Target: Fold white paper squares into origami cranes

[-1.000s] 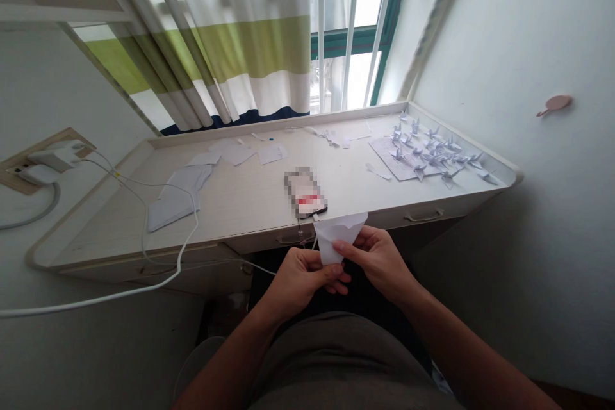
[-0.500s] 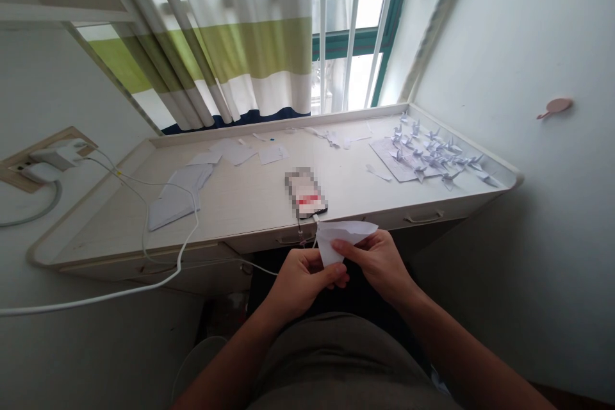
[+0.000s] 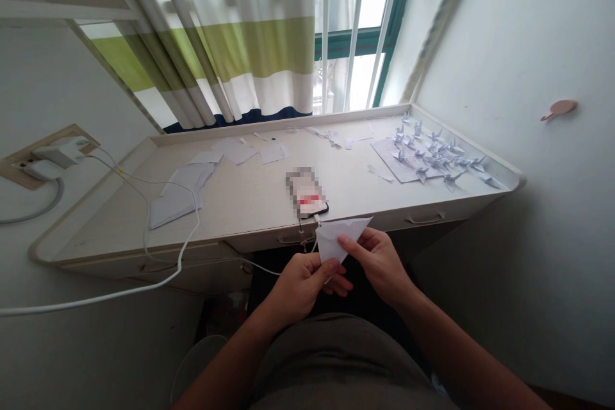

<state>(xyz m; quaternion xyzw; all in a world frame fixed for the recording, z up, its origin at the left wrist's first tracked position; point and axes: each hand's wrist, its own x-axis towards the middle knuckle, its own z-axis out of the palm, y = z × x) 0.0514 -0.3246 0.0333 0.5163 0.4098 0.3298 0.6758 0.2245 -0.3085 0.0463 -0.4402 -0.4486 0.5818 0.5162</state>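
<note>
A folded sheet of white paper [image 3: 336,237], now roughly a triangle, is held between my hands just off the desk's front edge. My left hand [image 3: 307,285] pinches its lower corner, thumb on top. My right hand [image 3: 377,259] grips the right side, its thumb lying on the paper's face and the fingers behind. Just beyond the paper lies a phone [image 3: 313,205] with a white plug in its near end; its screen is blurred. Many folded paper cranes [image 3: 435,154] crowd the right end of the desk, some on a flat sheet of paper [image 3: 391,163].
Loose sheets of paper [image 3: 180,189] lie on the left of the white desk [image 3: 250,195], with paper scraps [image 3: 329,136] along the back. A white cable [image 3: 185,250] runs from chargers [image 3: 60,155] at the wall socket across the desk's left front. A curtain [image 3: 250,45] hangs behind.
The paper's top edge has gone from bulging and curved to flatter, with a sharper point at right. My right thumb has shifted slightly up, and my left fingers have spread a little beneath.
</note>
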